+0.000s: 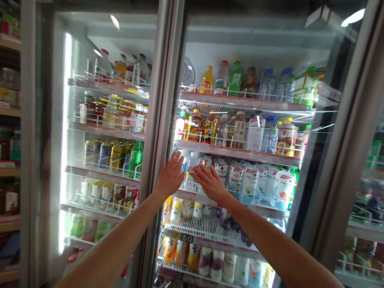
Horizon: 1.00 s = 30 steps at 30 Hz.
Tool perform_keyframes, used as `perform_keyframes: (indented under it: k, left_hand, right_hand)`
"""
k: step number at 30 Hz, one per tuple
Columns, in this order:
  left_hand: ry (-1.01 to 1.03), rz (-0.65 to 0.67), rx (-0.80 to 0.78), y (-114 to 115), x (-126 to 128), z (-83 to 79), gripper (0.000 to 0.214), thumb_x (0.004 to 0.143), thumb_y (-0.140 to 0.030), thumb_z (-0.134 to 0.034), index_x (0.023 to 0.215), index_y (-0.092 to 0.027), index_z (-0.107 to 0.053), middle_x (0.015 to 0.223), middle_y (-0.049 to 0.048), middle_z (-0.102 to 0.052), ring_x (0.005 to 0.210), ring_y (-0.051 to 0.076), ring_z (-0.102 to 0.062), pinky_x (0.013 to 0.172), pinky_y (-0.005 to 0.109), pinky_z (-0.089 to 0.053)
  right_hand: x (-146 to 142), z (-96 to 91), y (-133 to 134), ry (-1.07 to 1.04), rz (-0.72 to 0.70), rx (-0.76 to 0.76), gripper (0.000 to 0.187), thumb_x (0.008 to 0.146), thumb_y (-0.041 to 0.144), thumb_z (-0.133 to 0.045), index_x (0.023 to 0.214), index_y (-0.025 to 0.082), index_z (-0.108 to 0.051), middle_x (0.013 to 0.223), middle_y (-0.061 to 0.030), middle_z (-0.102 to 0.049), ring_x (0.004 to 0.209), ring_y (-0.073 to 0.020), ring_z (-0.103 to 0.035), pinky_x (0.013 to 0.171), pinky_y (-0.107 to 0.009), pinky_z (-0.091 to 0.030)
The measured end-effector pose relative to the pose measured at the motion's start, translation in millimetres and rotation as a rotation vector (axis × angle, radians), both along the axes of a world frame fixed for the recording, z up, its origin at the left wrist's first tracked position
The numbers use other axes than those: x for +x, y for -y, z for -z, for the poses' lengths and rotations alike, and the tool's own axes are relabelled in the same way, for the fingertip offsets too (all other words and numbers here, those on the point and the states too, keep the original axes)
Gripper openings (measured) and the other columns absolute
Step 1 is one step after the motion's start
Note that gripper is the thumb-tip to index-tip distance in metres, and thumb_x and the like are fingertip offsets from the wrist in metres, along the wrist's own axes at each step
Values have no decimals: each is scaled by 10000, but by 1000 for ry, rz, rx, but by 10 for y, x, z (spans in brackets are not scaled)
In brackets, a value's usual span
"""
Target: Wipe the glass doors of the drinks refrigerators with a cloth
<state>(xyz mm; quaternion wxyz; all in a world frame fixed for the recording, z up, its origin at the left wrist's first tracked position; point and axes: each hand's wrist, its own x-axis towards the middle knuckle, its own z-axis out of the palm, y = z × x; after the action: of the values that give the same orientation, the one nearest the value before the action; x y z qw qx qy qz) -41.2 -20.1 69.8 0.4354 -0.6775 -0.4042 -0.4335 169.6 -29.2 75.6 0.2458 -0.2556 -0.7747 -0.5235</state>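
Observation:
Both of my arms reach forward to a glass door of a drinks fridge. My left hand [171, 176] lies flat with its fingers stretched upward, at the glass beside the metal door frame [166, 108]. To its right, my right hand [211, 182] is stretched out palm forward, its fingers close together and pointing left. Neither hand shows anything held, though a small pale shape at the right fingertips is too blurred to name. Behind the hands stand white-labelled bottles [250, 180] on a wire shelf. Whether the palms touch the glass I cannot tell.
Above are shelves with an orange juice bottle [207, 81] and a green soda bottle [235, 78]. Lower shelves hold cans [176, 211] and a price tag [187, 238]. The left fridge section holds beer cans [105, 155]. Wooden shelving [10, 168] stands far left.

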Motion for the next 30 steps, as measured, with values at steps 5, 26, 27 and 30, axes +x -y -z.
perform_keyframes:
  k: [5,26,27,30]
  left_hand:
    - [-1,-8,-2,11,-93,35,577,891,-304,-396,1411,-148,-202,1437,139,-343,1384,228,-188,1131,482,-121]
    - [-69,-49,-57,226,-257,107,570,848,-283,-460,1371,-121,-303,1434,138,-349,1381,232,-204,1130,474,-107]
    - [-69,-42,-52,224,-232,100,564,849,-281,-457,1369,-121,-306,1434,138,-350,1383,229,-197,1132,472,-105]
    - [-66,-17,-32,209,-89,79,532,859,-276,-439,1355,-123,-325,1432,134,-354,1386,221,-187,1136,465,-100]
  right_hand:
    - [-168,-388,-103,-310,39,7,526,864,155,-400,1385,199,-342,1459,-69,-336,1400,-226,-117,1127,-485,-115]
    - [-172,167,-30,69,-58,-10,471,860,184,-440,1328,236,-424,1425,-20,-399,1372,-202,-218,1133,-453,-141]
    - [-87,103,-21,12,-28,10,481,856,172,-438,1333,235,-418,1426,-23,-397,1380,-203,-197,1135,-456,-128]
    - [199,-167,17,-236,74,81,518,846,144,-419,1359,206,-384,1439,-58,-373,1402,-215,-123,1134,-482,-98]
